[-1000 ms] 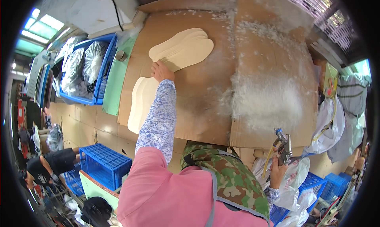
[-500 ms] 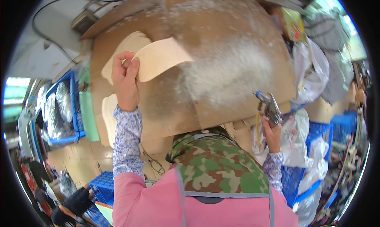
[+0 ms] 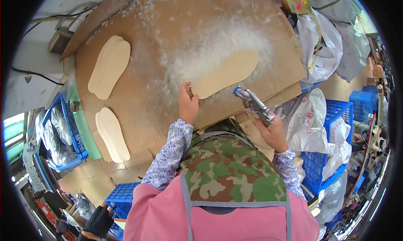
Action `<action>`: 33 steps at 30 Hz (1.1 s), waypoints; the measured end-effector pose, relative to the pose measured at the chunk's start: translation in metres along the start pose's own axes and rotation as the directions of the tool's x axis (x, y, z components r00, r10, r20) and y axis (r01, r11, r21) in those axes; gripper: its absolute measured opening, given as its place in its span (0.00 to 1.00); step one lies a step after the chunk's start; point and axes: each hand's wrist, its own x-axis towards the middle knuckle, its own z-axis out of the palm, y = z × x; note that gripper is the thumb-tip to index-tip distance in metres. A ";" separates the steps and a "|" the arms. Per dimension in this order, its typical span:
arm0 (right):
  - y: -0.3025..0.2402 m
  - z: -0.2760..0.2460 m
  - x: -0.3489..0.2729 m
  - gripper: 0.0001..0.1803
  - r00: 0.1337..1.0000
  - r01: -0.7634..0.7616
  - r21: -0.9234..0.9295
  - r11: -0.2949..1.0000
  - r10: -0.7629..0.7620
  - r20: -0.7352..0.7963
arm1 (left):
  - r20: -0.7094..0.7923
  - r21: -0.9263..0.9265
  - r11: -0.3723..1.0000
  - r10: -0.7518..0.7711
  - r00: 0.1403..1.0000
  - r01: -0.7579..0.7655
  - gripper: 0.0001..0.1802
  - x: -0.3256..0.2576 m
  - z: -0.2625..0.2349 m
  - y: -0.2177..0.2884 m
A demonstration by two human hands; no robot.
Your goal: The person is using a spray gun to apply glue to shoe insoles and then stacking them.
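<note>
A cream insole (image 3: 228, 73) lies across the whitish patch on the cardboard-covered table (image 3: 142, 115). My left hand (image 3: 188, 102) pinches its near-left end between thumb and fingers. In my right hand (image 3: 270, 133) is a metal spray gun (image 3: 257, 105) with a blue nozzle, its tip pointing toward the insole and a little apart from it. Farther left lies a stack of insoles (image 3: 110, 66), slightly fanned. Another small pile of insoles (image 3: 112, 134) rests nearer to me at the table's left edge.
Blue crates (image 3: 325, 144) with white plastic bags (image 3: 310, 121) stand on the right. A blue bin (image 3: 69, 132) holding clear-wrapped items sits at the left. White residue (image 3: 197, 52) covers the table's middle. A yellow hose (image 3: 317, 39) hangs at the back right.
My left hand has carried the insole from above the left stack down to the right, onto the whitish patch. My right hand has brought the spray gun leftward, closer to it.
</note>
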 end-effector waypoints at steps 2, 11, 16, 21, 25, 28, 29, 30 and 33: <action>-0.002 0.010 0.008 0.20 0.997 0.004 -0.001 1.000 -0.004 0.081 | 0.073 -0.093 0.992 -0.079 0.994 0.085 0.26 -0.006 -0.008 0.001; -0.012 0.042 0.029 0.19 0.979 0.010 0.044 0.999 -0.019 0.202 | 0.080 -0.367 0.907 -0.190 0.979 0.206 0.28 -0.013 -0.023 -0.018; -0.006 0.036 0.038 0.18 0.991 0.037 -0.012 0.999 -0.035 0.129 | 0.066 -0.347 0.922 -0.159 0.985 0.172 0.27 -0.014 -0.022 -0.016; 0.002 0.016 0.047 0.16 0.999 0.012 -0.062 0.998 -0.010 0.039 | 0.068 -0.284 0.947 -0.136 0.988 0.150 0.25 -0.014 -0.019 -0.007; 0.020 -0.001 0.052 0.14 0.997 0.051 -0.118 0.992 -0.058 -0.052 | 0.060 -0.227 0.963 -0.137 0.989 0.147 0.25 -0.011 -0.016 -0.007; 0.030 -0.015 0.057 0.13 0.991 0.057 -0.168 0.984 -0.076 -0.108 | 0.058 -0.206 0.968 -0.134 0.989 0.144 0.25 -0.010 -0.014 -0.007; 0.032 -0.021 0.059 0.13 0.990 0.051 -0.174 0.983 -0.073 -0.122 | 0.054 -0.196 0.969 -0.141 0.988 0.149 0.24 -0.010 -0.013 -0.006; 0.034 -0.025 0.061 0.13 0.988 0.018 -0.191 0.982 -0.048 -0.150 | 0.048 -0.185 0.970 -0.148 0.988 0.155 0.23 -0.011 -0.012 -0.006; 0.047 -0.033 0.064 0.12 0.970 -0.011 -0.178 0.984 -0.033 -0.242 | 0.066 -0.203 0.968 -0.137 0.988 0.147 0.23 -0.012 -0.009 -0.004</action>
